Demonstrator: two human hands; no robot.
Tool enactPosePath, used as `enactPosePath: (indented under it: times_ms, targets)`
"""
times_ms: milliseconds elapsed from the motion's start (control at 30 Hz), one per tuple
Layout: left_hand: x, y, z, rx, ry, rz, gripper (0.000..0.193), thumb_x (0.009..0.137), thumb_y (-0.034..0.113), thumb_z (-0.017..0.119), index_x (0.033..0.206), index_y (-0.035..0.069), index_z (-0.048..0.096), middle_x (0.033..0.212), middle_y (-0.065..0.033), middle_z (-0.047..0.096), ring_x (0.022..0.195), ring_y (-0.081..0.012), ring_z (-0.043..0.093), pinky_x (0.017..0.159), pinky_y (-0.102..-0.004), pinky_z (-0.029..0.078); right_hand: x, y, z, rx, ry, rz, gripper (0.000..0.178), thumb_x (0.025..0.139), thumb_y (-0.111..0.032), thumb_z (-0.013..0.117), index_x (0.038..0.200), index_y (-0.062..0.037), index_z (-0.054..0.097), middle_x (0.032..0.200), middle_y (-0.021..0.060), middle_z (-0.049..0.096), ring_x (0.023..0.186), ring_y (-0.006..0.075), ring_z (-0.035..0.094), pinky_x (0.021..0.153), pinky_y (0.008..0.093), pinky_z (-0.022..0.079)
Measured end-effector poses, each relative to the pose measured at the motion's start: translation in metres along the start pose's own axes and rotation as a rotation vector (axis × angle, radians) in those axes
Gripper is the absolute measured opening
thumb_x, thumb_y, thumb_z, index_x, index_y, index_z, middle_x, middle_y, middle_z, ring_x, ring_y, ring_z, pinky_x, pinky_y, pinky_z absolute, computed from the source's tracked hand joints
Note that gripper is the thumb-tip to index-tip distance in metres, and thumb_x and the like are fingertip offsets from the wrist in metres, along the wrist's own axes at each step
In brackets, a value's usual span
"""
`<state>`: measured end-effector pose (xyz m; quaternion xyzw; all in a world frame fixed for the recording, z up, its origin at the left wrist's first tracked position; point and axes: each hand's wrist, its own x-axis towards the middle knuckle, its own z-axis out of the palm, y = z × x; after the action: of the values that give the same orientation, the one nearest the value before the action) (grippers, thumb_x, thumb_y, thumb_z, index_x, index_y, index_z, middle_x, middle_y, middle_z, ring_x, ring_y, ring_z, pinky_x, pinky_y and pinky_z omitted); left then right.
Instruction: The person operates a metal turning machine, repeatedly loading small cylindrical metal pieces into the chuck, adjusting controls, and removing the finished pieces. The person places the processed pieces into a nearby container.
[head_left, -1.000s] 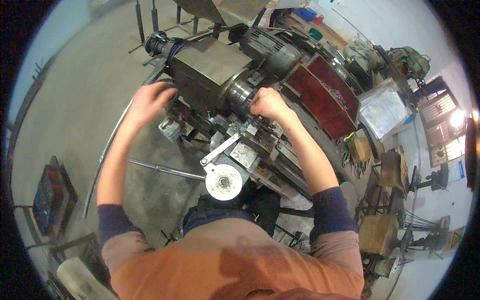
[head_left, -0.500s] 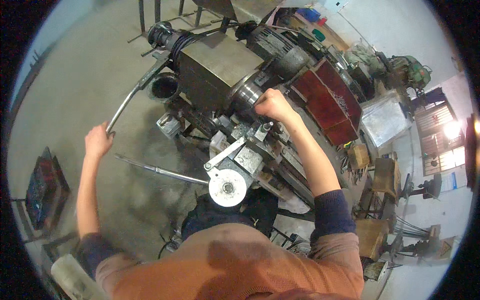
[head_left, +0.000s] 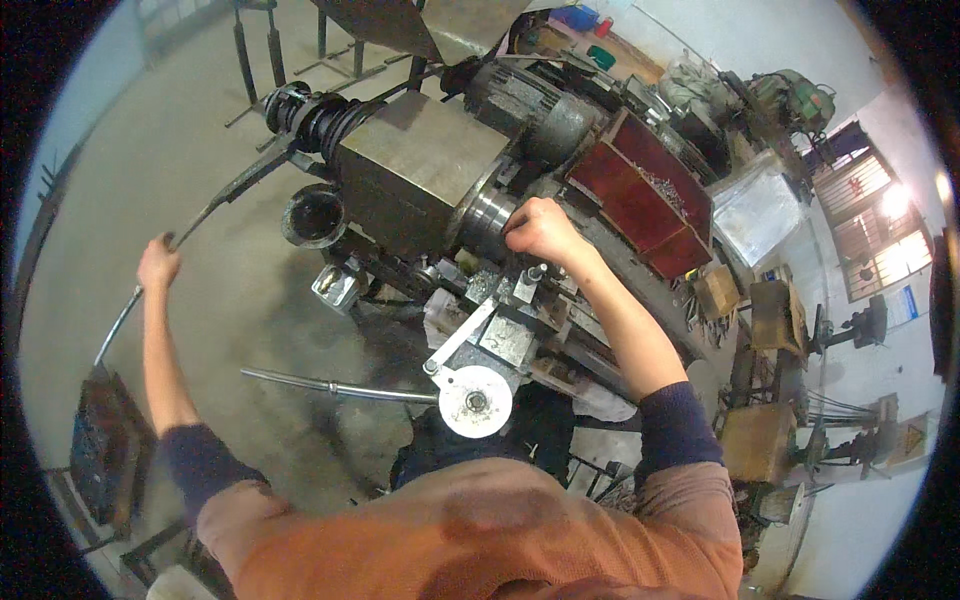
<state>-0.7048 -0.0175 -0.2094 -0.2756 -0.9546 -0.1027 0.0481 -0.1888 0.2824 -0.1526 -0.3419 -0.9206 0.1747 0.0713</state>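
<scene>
My left hand is wrapped round a long metal lever that reaches out from the left end of a lathe's headstock. Beyond my fist, a shiny rod sticks out toward the floor. Against the face of the round steel chuck, my right hand is closed, fingers bent inward. Whatever those fingers pinch is hidden. Below it sit the tool post and a white round handwheel with a flat link arm. A second metal lever extends left from the handwheel, untouched.
A red metal bin with metal bits stands behind the chuck, near a dark motor. A round-mouthed pipe and a small metal tin lie left of the lathe. Another dark box is at far left.
My left hand has swung the headstock lever outward to the left, and more rod now shows past my fist. The right hand stays at the chuck. The whole view has shifted slightly.
</scene>
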Motion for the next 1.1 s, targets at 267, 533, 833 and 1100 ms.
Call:
enactPosePath:
  times_ms: [267, 533, 833, 1100]
  targets:
    - [-0.089, 0.134, 0.187, -0.247, -0.43, 0.392, 0.038, 0.069, 0.029, 0.064, 0.098, 0.004, 0.061, 0.095, -0.0184, 0.062, 0.09, -0.033, 0.06, 0.079, -0.0381, 0.047, -0.101, 0.044, -0.056, 0.042, 0.443, -0.127, 0.031, 0.053, -0.014, 0.062, 0.083, -0.0062, 0.067, 0.092, 0.012, 0.063, 0.086, 0.0301, 0.056, 0.077, 0.0361, 0.046]
    - [-0.07, 0.157, 0.208, 0.296, -0.27, 0.827, 0.023, 0.073, 0.017, 0.059, 0.095, 0.014, 0.058, 0.09, -0.0092, 0.064, 0.086, -0.0275, 0.061, 0.069, -0.0415, 0.049, -0.301, 0.141, -0.052, -0.028, 0.502, 0.502, 0.029, 0.058, -0.009, 0.062, 0.086, -0.0016, 0.066, 0.084, 0.0163, 0.063, 0.079, 0.0277, 0.061, 0.074, 0.0322, 0.047]
    - [-0.137, 0.077, 0.083, 0.009, -0.239, 0.338, 0.03, 0.076, 0.025, 0.06, 0.102, 0.011, 0.062, 0.085, -0.0111, 0.065, 0.084, -0.0281, 0.061, 0.072, -0.0395, 0.048, -0.548, 0.25, -0.03, -0.274, 0.185, 1.277, 0.038, 0.067, -0.02, 0.061, 0.102, -0.0048, 0.062, 0.095, 0.0188, 0.063, 0.093, 0.0351, 0.058, 0.076, 0.0399, 0.047]
    - [-0.207, 0.002, 0.106, -0.815, -0.178, -0.213, 0.026, 0.078, 0.014, 0.05, 0.09, -0.006, 0.061, 0.061, -0.0108, 0.057, 0.052, -0.0149, 0.054, 0.046, -0.0284, 0.041, -0.644, 0.296, 0.017, -0.452, -0.036, 1.458, 0.032, 0.068, -0.019, 0.059, 0.097, -0.005, 0.059, 0.097, 0.0197, 0.062, 0.091, 0.0354, 0.059, 0.077, 0.0407, 0.047]
